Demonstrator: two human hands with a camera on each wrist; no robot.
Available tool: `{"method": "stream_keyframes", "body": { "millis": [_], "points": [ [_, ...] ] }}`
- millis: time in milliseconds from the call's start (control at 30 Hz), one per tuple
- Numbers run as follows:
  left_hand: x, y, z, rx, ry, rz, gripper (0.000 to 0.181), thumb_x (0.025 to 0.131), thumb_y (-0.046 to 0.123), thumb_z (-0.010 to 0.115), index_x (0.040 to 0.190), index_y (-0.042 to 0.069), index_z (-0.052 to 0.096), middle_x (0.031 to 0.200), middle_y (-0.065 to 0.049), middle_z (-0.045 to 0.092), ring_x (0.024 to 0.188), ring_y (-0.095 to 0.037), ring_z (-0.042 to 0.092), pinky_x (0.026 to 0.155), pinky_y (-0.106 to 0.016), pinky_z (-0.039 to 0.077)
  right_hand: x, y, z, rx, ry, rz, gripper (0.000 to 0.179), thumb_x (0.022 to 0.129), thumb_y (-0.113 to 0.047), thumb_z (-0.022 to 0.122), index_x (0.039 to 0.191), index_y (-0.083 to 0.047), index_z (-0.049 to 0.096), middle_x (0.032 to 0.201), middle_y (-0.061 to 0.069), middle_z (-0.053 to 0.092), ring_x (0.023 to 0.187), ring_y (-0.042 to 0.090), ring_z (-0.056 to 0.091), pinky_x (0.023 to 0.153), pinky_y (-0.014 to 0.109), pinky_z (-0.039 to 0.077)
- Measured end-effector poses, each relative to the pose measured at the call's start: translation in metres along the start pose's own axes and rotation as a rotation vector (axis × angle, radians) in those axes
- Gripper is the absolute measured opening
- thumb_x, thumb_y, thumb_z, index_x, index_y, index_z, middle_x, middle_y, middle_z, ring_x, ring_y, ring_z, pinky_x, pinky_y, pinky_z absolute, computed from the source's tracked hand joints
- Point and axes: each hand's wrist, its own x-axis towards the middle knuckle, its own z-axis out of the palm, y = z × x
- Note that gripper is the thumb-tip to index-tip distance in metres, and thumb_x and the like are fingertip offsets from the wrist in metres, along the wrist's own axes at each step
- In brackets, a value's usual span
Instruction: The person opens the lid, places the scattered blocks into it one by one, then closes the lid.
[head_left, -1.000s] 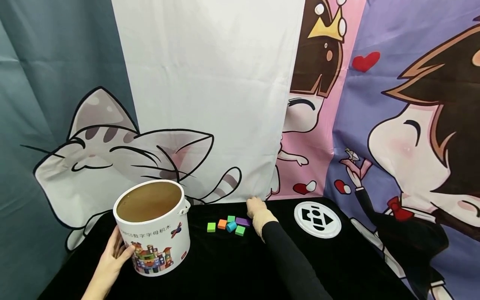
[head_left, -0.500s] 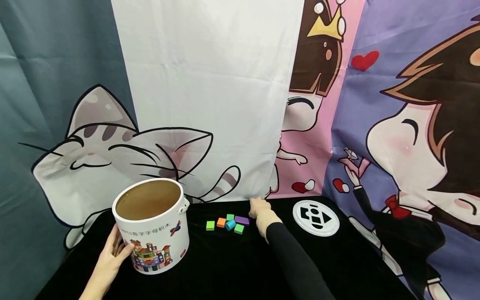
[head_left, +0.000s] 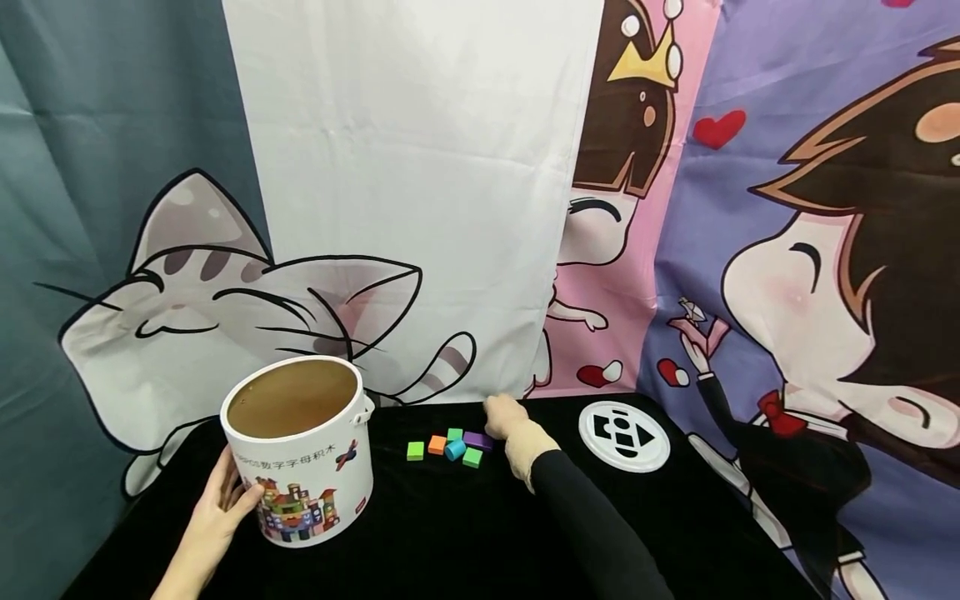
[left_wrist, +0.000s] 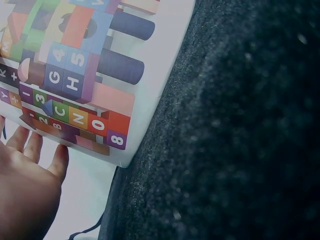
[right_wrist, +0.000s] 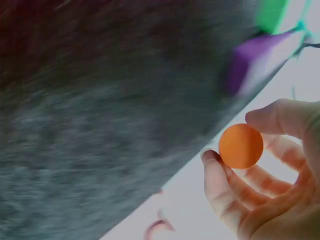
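An orange, round-faced block (right_wrist: 241, 146) is pinched between thumb and finger of the right hand (head_left: 506, 415), just beside a purple rectangular block (head_left: 477, 441) on black fuzzy cloth (head_left: 450, 533), while the left hand (head_left: 215, 515) grips a white cylindrical bucket (head_left: 351, 492) by its wall.

At the head view's eight o'clock, a lidless printed white bucket (head_left: 311, 467) is held; at the right wrist view's four, a round-faced orange block (right_wrist: 241, 146) is pinched.
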Motion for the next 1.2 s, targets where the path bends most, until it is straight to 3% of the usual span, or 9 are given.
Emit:
{"method": "stream_keyframes", "body": {
  "millis": [233, 433, 633, 800, 1000, 1200],
  "points": [
    [-0.002, -0.001, -0.005, -0.012, -0.002, -0.001, 0.081, 0.100, 0.003, 0.053, 0.159, 0.026, 0.002, 0.163, 0.002, 0.006, 0.134, 0.009, 0.018, 0.103, -0.005, 0.021, -0.012, -0.044, -0.045, 0.073, 0.134, -0.278, 0.013, 0.082, -0.007, 0.065, 0.094, -0.011, 0.066, 0.089, 0.004, 0.054, 0.080, 0.021, 0.056, 0.069, 0.037, 0.050],
    [-0.002, -0.001, -0.003, 0.019, 0.007, 0.003, 0.081, 0.100, 0.002, 0.053, 0.159, 0.026, 0.003, 0.162, 0.004, 0.008, 0.133, 0.010, 0.018, 0.103, -0.004, 0.020, -0.022, -0.085, -0.095, 0.096, 0.192, -0.418, 0.018, 0.088, -0.011, 0.066, 0.106, -0.014, 0.067, 0.100, 0.002, 0.055, 0.083, 0.016, 0.055, 0.071, 0.031, 0.050],
    [0.000, -0.001, 0.000, 0.007, -0.003, -0.003, 0.080, 0.101, 0.004, 0.052, 0.159, 0.024, 0.002, 0.163, -0.005, 0.002, 0.136, 0.008, 0.014, 0.104, -0.005, 0.017, -0.022, -0.117, -0.123, 0.116, 0.267, -0.481, 0.027, 0.089, -0.015, 0.067, 0.115, -0.017, 0.066, 0.112, 0.002, 0.057, 0.086, 0.014, 0.056, 0.075, 0.029, 0.049],
    [0.001, 0.001, -0.002, 0.012, 0.001, 0.002, 0.079, 0.101, 0.004, 0.052, 0.159, 0.023, 0.002, 0.163, -0.006, 0.003, 0.135, 0.009, 0.016, 0.104, -0.005, 0.018, -0.024, -0.152, -0.138, 0.191, 0.312, -0.493, 0.028, 0.090, -0.015, 0.068, 0.118, -0.016, 0.065, 0.110, 0.001, 0.055, 0.086, 0.013, 0.055, 0.073, 0.025, 0.048],
    [0.000, 0.002, -0.003, -0.004, 0.006, 0.004, 0.080, 0.100, 0.001, 0.052, 0.159, 0.025, 0.003, 0.163, -0.003, 0.006, 0.135, 0.008, 0.016, 0.104, -0.005, 0.017, -0.023, -0.201, -0.141, 0.308, 0.418, -0.500, 0.032, 0.086, -0.013, 0.067, 0.117, -0.017, 0.066, 0.110, -0.001, 0.055, 0.088, 0.011, 0.056, 0.076, 0.020, 0.046],
    [0.001, -0.002, -0.001, -0.008, 0.002, 0.007, 0.082, 0.099, -0.001, 0.053, 0.159, 0.025, 0.003, 0.163, -0.003, 0.006, 0.134, 0.008, 0.018, 0.103, -0.005, 0.018, -0.029, -0.237, -0.133, 0.317, 0.368, -0.530, 0.034, 0.086, -0.015, 0.067, 0.121, -0.018, 0.066, 0.112, -0.002, 0.055, 0.086, 0.007, 0.055, 0.074, 0.014, 0.044]
  ]
}}
